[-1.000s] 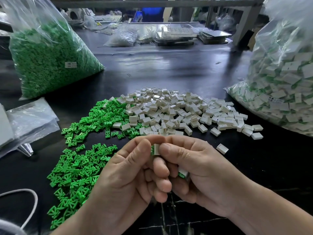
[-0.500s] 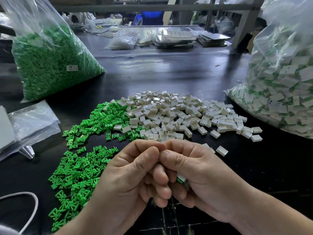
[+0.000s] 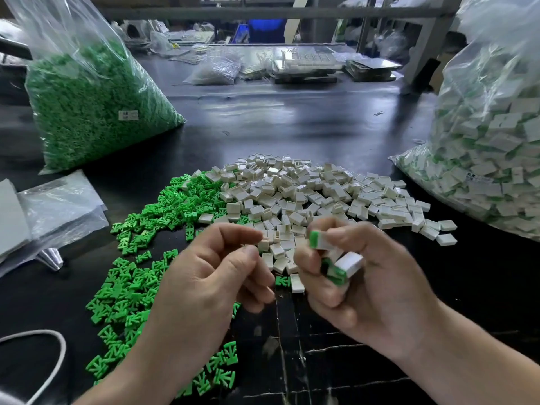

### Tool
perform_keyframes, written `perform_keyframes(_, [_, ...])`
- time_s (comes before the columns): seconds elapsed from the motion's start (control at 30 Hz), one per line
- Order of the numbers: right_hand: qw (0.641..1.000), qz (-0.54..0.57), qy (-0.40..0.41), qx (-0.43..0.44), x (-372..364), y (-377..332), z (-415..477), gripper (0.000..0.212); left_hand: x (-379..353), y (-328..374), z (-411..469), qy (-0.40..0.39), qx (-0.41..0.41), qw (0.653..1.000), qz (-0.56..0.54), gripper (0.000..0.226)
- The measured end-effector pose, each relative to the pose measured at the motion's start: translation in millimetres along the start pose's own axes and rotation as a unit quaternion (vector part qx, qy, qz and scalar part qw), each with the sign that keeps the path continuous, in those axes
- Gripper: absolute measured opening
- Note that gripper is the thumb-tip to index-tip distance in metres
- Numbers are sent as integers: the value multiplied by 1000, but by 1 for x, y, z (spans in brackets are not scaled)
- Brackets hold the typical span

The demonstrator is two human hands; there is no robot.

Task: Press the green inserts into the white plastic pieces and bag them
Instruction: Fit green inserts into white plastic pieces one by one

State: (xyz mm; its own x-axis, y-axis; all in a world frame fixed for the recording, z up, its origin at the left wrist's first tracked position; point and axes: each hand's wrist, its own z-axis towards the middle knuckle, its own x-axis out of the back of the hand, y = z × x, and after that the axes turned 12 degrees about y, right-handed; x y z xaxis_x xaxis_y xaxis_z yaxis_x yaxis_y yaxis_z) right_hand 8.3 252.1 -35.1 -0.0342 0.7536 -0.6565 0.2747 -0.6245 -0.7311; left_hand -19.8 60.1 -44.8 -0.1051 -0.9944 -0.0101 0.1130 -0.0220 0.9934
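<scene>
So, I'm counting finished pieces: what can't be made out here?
Head view only.
assembled pieces in the right hand: fingers hide the count.
left hand: motion blur; pinching anything, unclear.
bag of finished pieces: cut by the right edge.
label on the green inserts bag: too small.

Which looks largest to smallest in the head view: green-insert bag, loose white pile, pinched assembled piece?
1. green-insert bag and loose white pile, too alike to rank.
2. pinched assembled piece, despite being nearest.

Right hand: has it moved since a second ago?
Yes: the right hand shifted rightward along the near edge of the white pieces pile, away from the left hand.
</scene>
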Motion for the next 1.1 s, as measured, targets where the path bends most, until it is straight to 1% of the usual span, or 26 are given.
perform_keyframes(0.03, [999,47,-24,1,2,-4,1,17,3,-3,1,23,-41,995,85,13])
perform_keyframes(0.07, [996,76,-36,1,3,-7,1,18,7,-6,3,41,-91,978,185,18])
perform_keyframes(0.1, [996,85,-34,2,4,-9,2,18,9,-9,4,48,-146,945,289,26])
perform_keyframes(0.17, [998,68,-11,-4,6,-10,4,18,7,-12,5,13,-238,860,452,44])
perform_keyframes(0.23, [999,39,22,-17,8,-8,4,27,2,-16,6,-47,-284,789,542,48])
perform_keyframes(0.27, [998,30,40,-26,9,-8,5,32,0,-17,7,-69,-298,763,569,46])
perform_keyframes(0.3, [998,23,56,-34,9,-8,5,34,0,-18,8,-80,-309,749,581,43])
perform_keyframes(0.33, [997,19,70,-40,9,-8,5,35,1,-18,9,-83,-316,746,580,40])
perform_keyframes(0.5, [988,14,147,-50,9,-11,7,23,5,-17,11,-63,-317,780,536,25])
perform_keyframes(0.6, [985,-5,163,-51,9,-9,8,28,5,-18,11,-49,-311,793,522,13])
perform_keyframes(0.67, [985,-34,164,-48,8,-8,8,26,5,-16,11,-26,-301,807,507,12])
perform_keyframes(0.73, [984,-78,156,-44,7,-6,7,25,4,-13,11,7,-284,836,469,16])
perform_keyframes(0.77, [983,-99,150,-44,6,-5,6,24,3,-11,10,23,-270,859,435,16])
perform_keyframes(0.83, [980,-132,136,-53,4,-3,4,18,2,-8,7,44,-230,911,341,16])
perform_keyframes(0.87, [979,-148,127,-59,3,-2,3,12,1,-7,6,48,-195,936,289,17])
perform_keyframes(0.9, [978,-161,119,-65,2,-1,2,5,1,-6,4,46,-145,960,237,19])
perform_keyframes(0.93, [976,-172,112,-69,1,0,2,4,1,-4,3,38,-88,978,186,23])
perform_keyframes(0.97, [975,-179,106,-73,1,1,1,11,1,-3,2,29,-42,989,142,26])
perform_keyframes(1.0, [976,-178,104,-76,1,2,1,17,1,-2,1,25,-15,994,108,27])
perform_keyframes(1.1, [978,-162,99,-81,1,1,-1,25,-1,3,0,22,12,999,44,20])
